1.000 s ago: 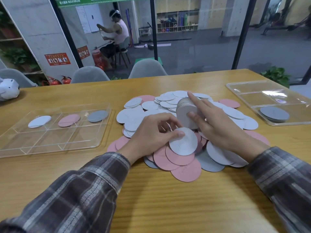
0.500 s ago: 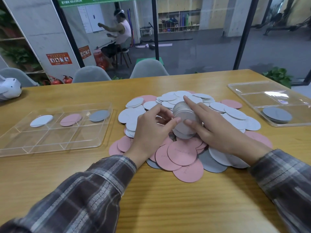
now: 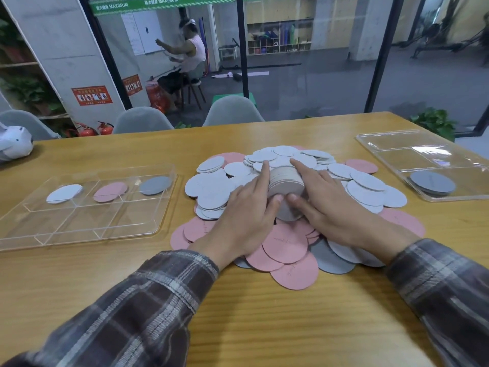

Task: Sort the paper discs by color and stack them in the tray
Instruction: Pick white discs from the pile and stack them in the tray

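Note:
A heap of white, pink and grey paper discs [image 3: 288, 247] covers the middle of the table. Both hands close round a thick stack of white discs [image 3: 285, 181] standing on the heap. My left hand [image 3: 248, 207] grips its left side, fingers reaching over the far edge and thumb at the near edge. My right hand [image 3: 325, 200] grips the right side the same way. A clear divided tray [image 3: 79, 229] at the left has one white disc [image 3: 64, 193], one pink disc [image 3: 110, 192] and one grey disc [image 3: 154, 185] in its three far compartments.
A second clear tray [image 3: 397, 144] at the far right holds a small stack of grey discs [image 3: 432, 182]. A white device [image 3: 14, 145] lies at the far left edge. Grey chairs [image 3: 232, 111] stand behind the table, and a person sits beyond the glass wall.
My left hand added a white disc to the stack that my right hand held, then came round its left side. Now both hands hold the stack.

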The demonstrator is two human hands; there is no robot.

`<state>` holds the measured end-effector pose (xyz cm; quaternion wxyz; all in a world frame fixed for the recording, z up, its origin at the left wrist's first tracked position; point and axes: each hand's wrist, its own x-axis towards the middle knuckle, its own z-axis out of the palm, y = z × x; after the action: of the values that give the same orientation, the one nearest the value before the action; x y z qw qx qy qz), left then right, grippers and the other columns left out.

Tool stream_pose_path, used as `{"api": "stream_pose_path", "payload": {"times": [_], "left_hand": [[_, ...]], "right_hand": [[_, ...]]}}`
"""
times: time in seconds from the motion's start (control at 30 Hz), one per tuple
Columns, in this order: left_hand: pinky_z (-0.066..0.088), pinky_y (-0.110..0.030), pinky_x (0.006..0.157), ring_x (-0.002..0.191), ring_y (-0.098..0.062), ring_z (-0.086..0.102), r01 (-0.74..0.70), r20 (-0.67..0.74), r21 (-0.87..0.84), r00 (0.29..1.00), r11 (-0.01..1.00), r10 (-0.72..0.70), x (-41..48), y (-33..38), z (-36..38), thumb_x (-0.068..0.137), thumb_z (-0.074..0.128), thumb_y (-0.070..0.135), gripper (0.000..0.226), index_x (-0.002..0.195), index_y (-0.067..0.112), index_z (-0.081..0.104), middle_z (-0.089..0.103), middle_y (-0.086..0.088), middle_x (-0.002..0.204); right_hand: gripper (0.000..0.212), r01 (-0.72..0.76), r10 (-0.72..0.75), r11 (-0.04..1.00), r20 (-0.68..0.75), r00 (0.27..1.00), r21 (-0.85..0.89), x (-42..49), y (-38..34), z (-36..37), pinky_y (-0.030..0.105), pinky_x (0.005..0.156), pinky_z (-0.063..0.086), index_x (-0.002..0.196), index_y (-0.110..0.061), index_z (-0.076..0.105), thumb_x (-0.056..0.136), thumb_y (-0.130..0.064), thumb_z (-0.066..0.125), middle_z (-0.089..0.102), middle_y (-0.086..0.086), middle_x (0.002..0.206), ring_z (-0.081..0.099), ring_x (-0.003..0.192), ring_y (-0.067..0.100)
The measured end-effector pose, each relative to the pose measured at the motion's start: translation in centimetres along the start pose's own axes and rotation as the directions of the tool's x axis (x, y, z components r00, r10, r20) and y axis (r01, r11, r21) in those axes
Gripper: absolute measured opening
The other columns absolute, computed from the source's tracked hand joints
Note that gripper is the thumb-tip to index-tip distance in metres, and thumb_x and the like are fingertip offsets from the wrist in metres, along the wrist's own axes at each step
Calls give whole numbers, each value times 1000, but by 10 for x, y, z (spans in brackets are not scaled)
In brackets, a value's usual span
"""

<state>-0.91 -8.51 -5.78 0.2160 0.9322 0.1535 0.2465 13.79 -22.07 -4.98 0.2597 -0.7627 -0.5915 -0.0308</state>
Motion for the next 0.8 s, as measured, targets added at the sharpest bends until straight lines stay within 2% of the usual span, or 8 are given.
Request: {"api": "stream_pose_path", "payload": {"times": [0.1,0.2,0.27,0.4,0.57,0.63,0.7,0.8], "left_hand": [[35,-47,116,140,-26,44,13,10,-22,1000,1000,-13,-1,0,-1,106,38,36,72,166,10,9,48,-12,155],[35,-42,117,143,-24,41,1,-20,-40,1000,999,-2,0,-2,-3,108,38,35,68,166,12,13,45,-10,158],[36,-37,116,142,-22,42,-4,-44,-53,999,999,1,1,-4,-4,111,43,28,64,166,13,14,46,-8,157],[41,-34,108,137,-24,48,32,1,-54,999,998,-32,1,-3,-2,111,42,30,68,167,16,7,47,-6,155],[37,-33,111,144,-24,41,19,-9,-29,1000,999,-19,-1,3,1,111,37,35,69,167,15,2,37,-5,165],[39,-42,112,142,-29,44,19,-26,6,999,1000,-19,-1,6,4,111,37,35,69,166,12,2,40,-9,162],[38,-44,113,142,-33,42,40,-41,25,998,999,-39,1,9,7,111,38,33,71,166,10,-1,37,-12,164],[36,-43,115,144,-34,40,40,-46,50,998,998,-38,5,9,7,110,39,33,72,166,9,0,35,-14,165]], "right_hand": [[66,16,-14,999,-29,999,49,1,-2,4,42,105,35,159,-18,16,102,-39,43,45,-11,111,44,115,19],[61,9,1,992,-78,997,129,2,-3,2,33,102,35,156,-18,24,103,-31,49,50,-6,120,47,118,19],[62,5,8,987,-82,997,158,3,-3,3,35,104,35,157,-19,21,103,-29,49,52,1,130,46,121,18],[68,-6,10,997,-47,999,83,2,-3,8,40,105,36,160,-17,13,103,-31,48,46,-8,114,46,118,19],[76,-1,7,997,-76,997,81,2,-2,8,36,103,36,160,-11,7,102,-27,53,45,-7,115,47,117,20],[80,-10,15,996,-58,998,92,2,-2,10,36,106,35,160,-11,2,101,-28,53,51,1,129,45,124,21],[82,-16,20,996,-41,999,90,2,-5,9,33,116,26,160,-11,-5,102,-30,51,36,3,156,33,141,18],[79,-29,31,997,-31,999,70,4,-6,6,22,114,15,159,-9,-6,104,-30,47,29,6,161,24,146,20]]}}
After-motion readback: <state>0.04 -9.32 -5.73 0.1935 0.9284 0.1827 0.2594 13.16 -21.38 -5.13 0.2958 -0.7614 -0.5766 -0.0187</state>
